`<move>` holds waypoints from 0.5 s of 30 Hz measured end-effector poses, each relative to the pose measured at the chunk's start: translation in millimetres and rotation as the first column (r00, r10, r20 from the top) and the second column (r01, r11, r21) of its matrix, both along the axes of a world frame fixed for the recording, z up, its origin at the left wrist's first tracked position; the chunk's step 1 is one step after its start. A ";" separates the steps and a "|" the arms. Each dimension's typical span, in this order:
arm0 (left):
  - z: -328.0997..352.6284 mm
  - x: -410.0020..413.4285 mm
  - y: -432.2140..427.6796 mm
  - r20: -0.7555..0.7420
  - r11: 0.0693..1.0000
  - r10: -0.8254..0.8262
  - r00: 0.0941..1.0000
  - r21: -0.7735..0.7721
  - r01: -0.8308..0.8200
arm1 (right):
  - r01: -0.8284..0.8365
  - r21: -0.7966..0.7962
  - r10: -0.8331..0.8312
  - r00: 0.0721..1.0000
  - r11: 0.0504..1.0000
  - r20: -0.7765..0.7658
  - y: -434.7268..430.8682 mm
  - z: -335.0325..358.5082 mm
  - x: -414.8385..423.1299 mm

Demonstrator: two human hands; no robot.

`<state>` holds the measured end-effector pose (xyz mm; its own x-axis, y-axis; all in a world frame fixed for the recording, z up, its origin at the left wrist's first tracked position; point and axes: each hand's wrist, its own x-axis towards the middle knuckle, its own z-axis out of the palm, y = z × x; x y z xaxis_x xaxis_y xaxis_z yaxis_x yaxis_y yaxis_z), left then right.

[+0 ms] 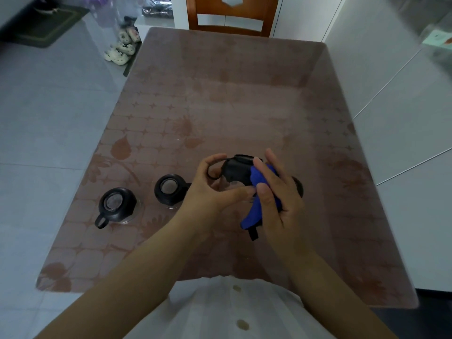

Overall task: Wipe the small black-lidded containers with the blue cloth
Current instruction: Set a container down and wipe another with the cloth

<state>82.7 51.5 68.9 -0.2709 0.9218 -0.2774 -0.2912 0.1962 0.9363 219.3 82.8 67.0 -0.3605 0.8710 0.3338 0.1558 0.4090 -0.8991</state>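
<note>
Above the brown patterned table (244, 94), left hand (210, 189) grips a small black-lidded container (236, 171); right hand (278, 192) clutches bunched blue cloth (256, 177) against it.

A glass-topped table (244, 99) with a brown leaf pattern stands on pale grey floor tiles (49, 118). A wooden chair (231, 15) sits at its far end. Pale sandals (121, 51) lie near a dark mat (46, 25).

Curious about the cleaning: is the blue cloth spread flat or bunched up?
Bunched up: the blue cloth is wadded in the right hand, pressed against the held container.
</note>
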 end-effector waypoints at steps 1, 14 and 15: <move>-0.5 -0.9 0.0 0.020 1.000 -0.013 1.000 0.007 0.013 | -0.001 -0.006 0.001 1.000 1.000 -0.030 0.4 -0.3 1.6; -4.9 -7.5 2.0 0.044 0.995 -0.091 0.995 0.033 0.089 | 0.181 -0.333 -0.215 0.974 0.925 -0.069 15.4 17.1 15.1; -4.8 -6.8 1.7 0.025 0.995 -0.091 0.996 0.032 0.090 | 0.193 -0.314 -0.236 0.966 0.930 -0.107 13.3 22.1 14.9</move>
